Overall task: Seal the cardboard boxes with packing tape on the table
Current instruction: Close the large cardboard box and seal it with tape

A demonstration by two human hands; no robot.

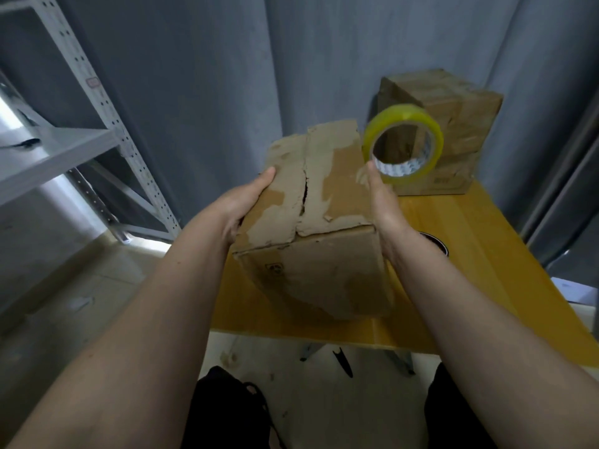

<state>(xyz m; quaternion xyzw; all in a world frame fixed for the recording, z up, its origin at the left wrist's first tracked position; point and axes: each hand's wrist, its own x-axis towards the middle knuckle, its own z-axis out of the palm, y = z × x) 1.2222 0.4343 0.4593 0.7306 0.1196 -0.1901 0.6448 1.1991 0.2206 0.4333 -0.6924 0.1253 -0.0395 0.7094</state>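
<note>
Holding a worn cardboard box [311, 215] between both hands, I have it tilted above the near part of the yellow counter [479, 254]. My left hand [241, 202] makes its grip on the box's left side, thumb over the top edge, fingers curled beneath. My right hand [382, 202] presses along the box's right side, and its grip is also clamped on a roll of yellow packing tape [403, 144], which stands upright just beyond my fingertips. The box's two top flaps meet at a ragged seam between my hands, with no tape visible across it. Beyond the tape roll, a second cardboard box [453, 131] sits at the counter's far end. Left of my left hand stands a grey metal shelf [58, 150].
</note>
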